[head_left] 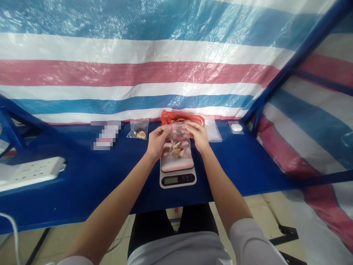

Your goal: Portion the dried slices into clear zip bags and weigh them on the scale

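Note:
My left hand [157, 141] and my right hand [197, 135] pinch the top edges of a clear plastic bag [176, 145] from either side. The bag hangs over a digital kitchen scale [178, 177], and its lower end appears to rest on the steel weighing plate. Tan-brown dried pieces lie in its bottom. Behind my hands, an orange-red plastic container [168, 117] holds more brown pieces, partly hidden by the bag. A small sealed bag of tan pieces [138, 129] lies to the left of my left hand.
A pixelated, blurred item [106, 135] lies on the blue table [82, 176]. A white power strip [29, 173] sits at the left edge. Flat clear bags [213, 130] and a round white object [236, 127] stand to the right. A striped tarp [138, 73] hangs behind.

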The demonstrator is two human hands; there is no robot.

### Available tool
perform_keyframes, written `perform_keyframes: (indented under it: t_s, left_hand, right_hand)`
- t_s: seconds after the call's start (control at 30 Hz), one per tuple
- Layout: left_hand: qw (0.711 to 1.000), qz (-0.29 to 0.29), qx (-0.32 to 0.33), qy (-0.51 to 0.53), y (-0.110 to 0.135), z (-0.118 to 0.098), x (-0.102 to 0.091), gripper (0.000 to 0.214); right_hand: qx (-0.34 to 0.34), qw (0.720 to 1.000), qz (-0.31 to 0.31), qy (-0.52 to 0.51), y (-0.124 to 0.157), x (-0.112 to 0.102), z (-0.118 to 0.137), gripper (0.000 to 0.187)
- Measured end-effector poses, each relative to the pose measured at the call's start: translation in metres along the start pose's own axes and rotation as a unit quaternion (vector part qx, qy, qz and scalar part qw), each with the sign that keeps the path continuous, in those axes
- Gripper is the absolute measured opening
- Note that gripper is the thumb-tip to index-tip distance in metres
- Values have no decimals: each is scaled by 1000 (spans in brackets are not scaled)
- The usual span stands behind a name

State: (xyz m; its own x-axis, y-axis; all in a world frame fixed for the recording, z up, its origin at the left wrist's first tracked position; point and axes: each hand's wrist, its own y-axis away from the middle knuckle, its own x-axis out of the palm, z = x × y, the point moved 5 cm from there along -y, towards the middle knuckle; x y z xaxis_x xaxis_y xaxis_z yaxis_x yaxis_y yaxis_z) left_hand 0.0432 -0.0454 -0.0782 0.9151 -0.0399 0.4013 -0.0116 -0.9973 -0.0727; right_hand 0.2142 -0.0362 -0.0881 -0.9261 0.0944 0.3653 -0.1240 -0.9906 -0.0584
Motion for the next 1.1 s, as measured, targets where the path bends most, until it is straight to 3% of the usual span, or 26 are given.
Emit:
perform_keyframes:
  t_s: [0.17, 0.4, 0.67, 0.83, 1.1]
  left_hand:
    - [999, 36, 13, -26, -12, 8, -8, 39]
    - [996, 31, 57, -63, -12, 13, -13, 33]
    - [998, 25, 37, -36, -10, 13, -18, 29]
    - [1000, -6, 11, -23, -10, 12, -24, 37]
    - [999, -5, -25, -35, -10, 12, -31, 40]
  right_hand:
    - [33, 999, -12, -28, -1, 0, -15, 44]
    - [65, 998, -15, 9, 2, -7, -22, 42]
    - [34, 999, -21, 13, 6, -5, -14, 39]
    - [44, 999, -6, 32, 5, -9, -20, 41]
    - [24, 998, -11, 59, 3, -13, -25, 36]
